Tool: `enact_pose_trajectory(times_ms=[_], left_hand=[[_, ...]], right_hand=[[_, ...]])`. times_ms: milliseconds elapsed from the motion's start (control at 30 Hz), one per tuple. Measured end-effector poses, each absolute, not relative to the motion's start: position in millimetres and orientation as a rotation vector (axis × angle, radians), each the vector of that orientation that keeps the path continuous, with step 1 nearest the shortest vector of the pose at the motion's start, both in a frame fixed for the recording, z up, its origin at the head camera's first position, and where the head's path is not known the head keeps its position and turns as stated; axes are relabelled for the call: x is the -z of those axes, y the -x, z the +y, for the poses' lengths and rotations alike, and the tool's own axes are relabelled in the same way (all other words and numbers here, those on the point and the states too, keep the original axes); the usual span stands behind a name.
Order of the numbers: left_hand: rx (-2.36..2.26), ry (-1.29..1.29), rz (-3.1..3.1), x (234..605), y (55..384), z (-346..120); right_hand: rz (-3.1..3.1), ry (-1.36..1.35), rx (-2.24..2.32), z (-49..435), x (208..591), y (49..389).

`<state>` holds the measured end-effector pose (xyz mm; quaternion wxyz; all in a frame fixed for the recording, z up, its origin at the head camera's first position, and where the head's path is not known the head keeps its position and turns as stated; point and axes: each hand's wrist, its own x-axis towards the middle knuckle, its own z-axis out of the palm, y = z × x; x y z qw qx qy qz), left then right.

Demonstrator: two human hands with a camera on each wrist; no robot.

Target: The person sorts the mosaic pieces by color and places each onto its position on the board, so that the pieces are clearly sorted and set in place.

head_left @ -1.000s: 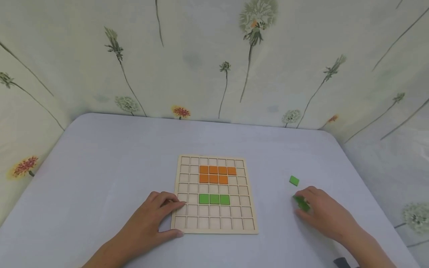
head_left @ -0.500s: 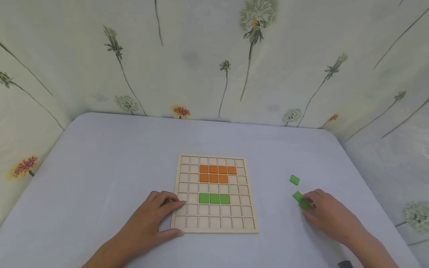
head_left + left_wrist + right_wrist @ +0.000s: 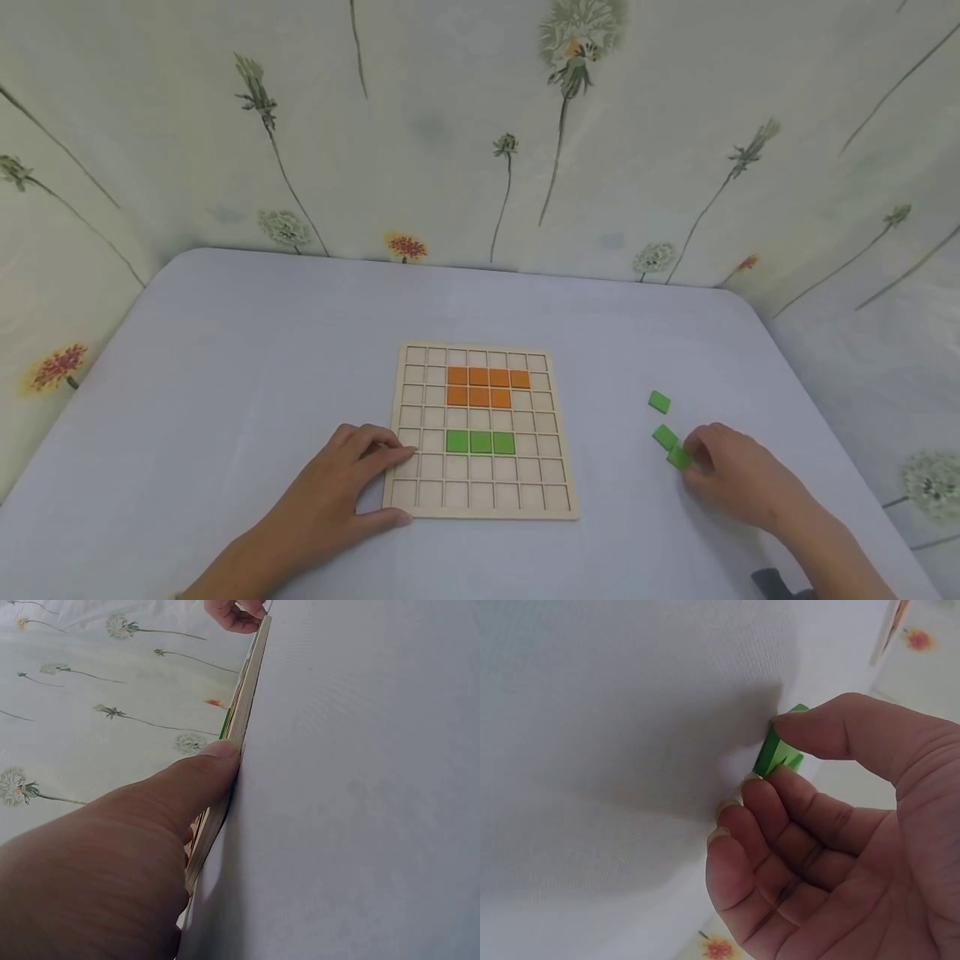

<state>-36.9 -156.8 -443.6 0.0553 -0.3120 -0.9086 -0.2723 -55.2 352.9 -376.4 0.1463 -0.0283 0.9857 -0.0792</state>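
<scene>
My left hand (image 3: 322,492) grips the near left corner of a wooden grid board (image 3: 555,500), thumb along the near edge and fingers at the left side. Three green square tiles (image 3: 481,442) form a row in the board's cells. Farther back sit two rows of orange tiles (image 3: 478,387). To the right of the board, my right hand (image 3: 738,479) pinches a green tile (image 3: 778,754) between thumb and index finger, low over the table. Another loose green tile (image 3: 665,437) lies against or just beside the pinched one. A third loose green tile (image 3: 659,402) lies farther back.
A pale cloth covers the table (image 3: 262,350). Behind it and at both sides hangs flower-patterned fabric (image 3: 427,125). A dark object (image 3: 768,581), partly cut off, shows beside the right wrist at the bottom.
My right hand has drawn slightly right, uncovering the two near green tiles that its fingers partly hid. They now sit a little differently against each other. My left hand stays on the board.
</scene>
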Motion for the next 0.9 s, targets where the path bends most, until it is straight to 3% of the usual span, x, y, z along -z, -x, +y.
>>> enact_pose_trajectory(times_ms=[433,900], left_hand=[[0.841,0.945,-2.76,444,37,-157],[0.844,0.935,-2.78,441,37,-157]], right_hand=[[2.858,0.072,0.261,349,377,55],[2.9,0.202,0.383,314,374,49]])
